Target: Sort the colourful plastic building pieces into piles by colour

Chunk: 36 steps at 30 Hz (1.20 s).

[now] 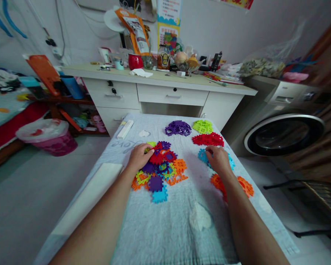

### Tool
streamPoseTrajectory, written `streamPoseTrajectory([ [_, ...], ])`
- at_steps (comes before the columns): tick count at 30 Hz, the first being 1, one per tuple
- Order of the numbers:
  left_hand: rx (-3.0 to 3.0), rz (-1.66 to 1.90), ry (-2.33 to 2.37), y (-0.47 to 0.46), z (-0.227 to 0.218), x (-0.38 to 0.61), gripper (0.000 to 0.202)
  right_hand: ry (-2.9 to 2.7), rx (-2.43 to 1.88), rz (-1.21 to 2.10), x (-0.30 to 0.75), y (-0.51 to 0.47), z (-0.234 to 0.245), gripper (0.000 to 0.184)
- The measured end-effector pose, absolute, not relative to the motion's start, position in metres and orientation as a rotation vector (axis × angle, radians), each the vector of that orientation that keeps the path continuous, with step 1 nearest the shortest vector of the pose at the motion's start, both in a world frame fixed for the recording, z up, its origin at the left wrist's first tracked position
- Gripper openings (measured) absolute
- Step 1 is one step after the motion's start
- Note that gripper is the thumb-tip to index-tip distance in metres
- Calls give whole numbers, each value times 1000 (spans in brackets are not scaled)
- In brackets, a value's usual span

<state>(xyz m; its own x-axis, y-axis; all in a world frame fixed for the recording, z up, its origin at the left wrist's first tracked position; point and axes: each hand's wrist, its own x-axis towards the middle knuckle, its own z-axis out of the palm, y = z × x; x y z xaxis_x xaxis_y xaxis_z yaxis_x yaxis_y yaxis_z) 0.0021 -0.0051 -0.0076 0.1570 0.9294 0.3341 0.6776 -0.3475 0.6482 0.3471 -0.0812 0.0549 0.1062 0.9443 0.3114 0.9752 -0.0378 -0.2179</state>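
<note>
A mixed heap of toothed plastic puzzle tiles (155, 184) in purple, red, orange, blue and yellow-green lies left of centre on the cloth-covered table. At the heap's upper left is my left hand (139, 157), its thumb and fingers closed on the edge of a red tile (157, 157). Over on the right, my right hand (218, 159) is at the pile of blue tiles (202, 156), fingers curled together; whatever they hold is hidden. Partly behind my right forearm are orange tiles (245, 186). Beyond that hand sit red tiles (208, 139), yellow-green tiles (202, 126) and purple tiles (178, 128).
A white box-like strip (125, 129) lies at the table's far left, and a long pale board (91, 197) runs along the left edge. Behind the table stands a cluttered desk (171, 95). A washing machine (281, 117) is at right, a pink bin (49, 138) at left.
</note>
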Motion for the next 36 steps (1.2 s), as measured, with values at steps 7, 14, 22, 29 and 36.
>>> streamPoseTrajectory([
  [7,2093,1020,1546,-4,-10,2,25,-1840,-2162,-258,342,-83,53,23],
  [14,2098,1019,1541,-5,-10,2,25,-1810,-2157,-359,339,-85,44,29],
  [22,2115,1020,1530,-4,-10,2,25,-1850,-2091,-343,325,-89,47,32],
  [29,2107,1015,1538,-6,-7,2,23,-2133,-1688,-64,280,-94,40,32],
  [36,2087,1024,1527,-5,-10,2,22,-2295,-1493,263,251,-98,21,36],
])
